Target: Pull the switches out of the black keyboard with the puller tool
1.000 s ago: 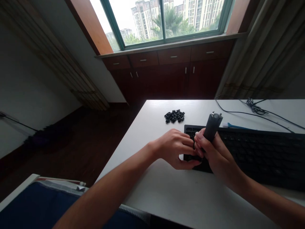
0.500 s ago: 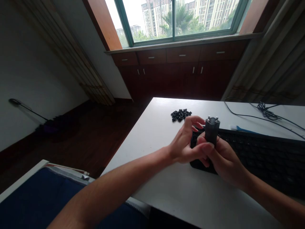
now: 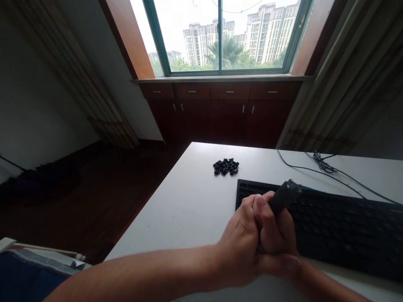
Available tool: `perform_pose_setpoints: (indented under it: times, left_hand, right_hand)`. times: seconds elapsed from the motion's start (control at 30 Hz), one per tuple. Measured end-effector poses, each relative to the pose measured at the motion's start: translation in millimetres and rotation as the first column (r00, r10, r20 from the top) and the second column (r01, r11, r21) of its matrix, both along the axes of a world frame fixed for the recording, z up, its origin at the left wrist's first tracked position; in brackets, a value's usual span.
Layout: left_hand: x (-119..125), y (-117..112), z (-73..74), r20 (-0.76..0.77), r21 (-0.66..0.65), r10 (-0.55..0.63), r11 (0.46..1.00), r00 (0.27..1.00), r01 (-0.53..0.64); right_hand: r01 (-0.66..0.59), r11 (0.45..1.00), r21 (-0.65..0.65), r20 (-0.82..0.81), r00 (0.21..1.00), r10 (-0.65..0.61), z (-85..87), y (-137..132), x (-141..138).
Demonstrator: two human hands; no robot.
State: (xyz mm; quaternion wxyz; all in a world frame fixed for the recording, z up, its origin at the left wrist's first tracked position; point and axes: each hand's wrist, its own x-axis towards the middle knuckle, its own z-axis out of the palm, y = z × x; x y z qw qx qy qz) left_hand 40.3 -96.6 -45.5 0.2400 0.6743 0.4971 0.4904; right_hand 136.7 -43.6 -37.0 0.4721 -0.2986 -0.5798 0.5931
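My right hand (image 3: 278, 235) is closed around a dark, block-shaped tool (image 3: 281, 197) with small metal prongs at its top end. The tool leans to the right, above the black keyboard (image 3: 340, 235). My left hand (image 3: 241, 235) wraps round the right hand from the left, fingers and thumb bent in; whether it also touches the tool is hidden. Several black keycaps (image 3: 225, 166) lie in a loose pile on the white table beyond the hands. At the keyboard's left end some key places show without caps.
The white table (image 3: 163, 218) carries black cables (image 3: 324, 162) at its far right. Part of a blue stick (image 3: 311, 189) shows behind the keyboard. A dark blue zipped item (image 3: 31, 272) is at the lower left. Cabinets (image 3: 201, 119) stand under the window.
My left hand has closed in from beside the tool onto my right hand. The tool has tipped from upright toward the right. The whole view has shifted.
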Motion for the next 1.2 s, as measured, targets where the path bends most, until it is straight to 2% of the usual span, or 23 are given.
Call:
perform_pose_setpoints:
  times: [0.17, 0.27, 0.4, 0.53, 0.63, 0.77, 0.87, 0.93, 1.03, 1.2]
  left_hand:
    - [-12.4, 8.5, 3.1, -0.062, -0.005, -0.049, 0.999, 0.997, 0.049]
    - [-29.2, 21.4, 3.8, -0.211, 0.079, -0.03, 0.996, 0.977, 0.048]
    - [-50.9, 36.0, 6.2, -0.46, 0.159, -0.033, 0.98, 0.887, 0.118]
    - [-63.4, 40.8, 12.4, -0.599, 0.172, -0.083, 0.958, 0.797, 0.229]
    - [-68.0, 41.4, 15.7, -0.633, 0.164, -0.123, 0.943, 0.765, 0.288]
    - [-70.9, 41.5, 17.2, -0.669, 0.177, -0.171, 0.908, 0.723, 0.379]
    - [-72.1, 41.7, 17.2, -0.657, 0.189, -0.204, 0.887, 0.726, 0.421]
    - [-72.8, 42.1, 16.8, -0.642, 0.197, -0.224, 0.876, 0.733, 0.441]
    - [-73.6, 43.2, 15.9, -0.639, 0.221, -0.229, 0.86, 0.734, 0.461]
    - [-74.3, 44.4, 14.4, -0.629, 0.257, -0.227, 0.842, 0.743, 0.474]
  right_hand:
    - [-0.061, 0.993, -0.098, -0.173, 0.984, 0.044, 10.0, 8.2, -0.9]
    - [-0.119, 0.986, -0.119, -0.286, 0.955, 0.081, 17.1, 17.8, 2.2]
    - [-0.13, 0.977, -0.168, -0.336, 0.939, 0.067, 19.4, 29.8, 7.6]
    - [-0.186, 0.958, -0.219, -0.316, 0.942, 0.111, 15.7, 35.3, 8.3]
    - [-0.237, 0.944, -0.23, -0.276, 0.946, 0.17, 14.2, 35.7, 8.4]
    - [-0.19, 0.972, -0.139, -0.174, 0.971, 0.165, 17.1, 35.2, 11.0]
    - [-0.22, 0.974, -0.046, -0.192, 0.959, 0.207, 21.1, 35.5, 12.9]
    - [-0.23, 0.973, -0.028, -0.226, 0.95, 0.218, 23.2, 35.9, 13.4]
    - [-0.259, 0.961, -0.094, -0.262, 0.938, 0.227, 24.8, 36.5, 13.6]
    - [-0.448, 0.863, -0.234, -0.342, 0.869, 0.359, 28.1, 36.9, 14.5]
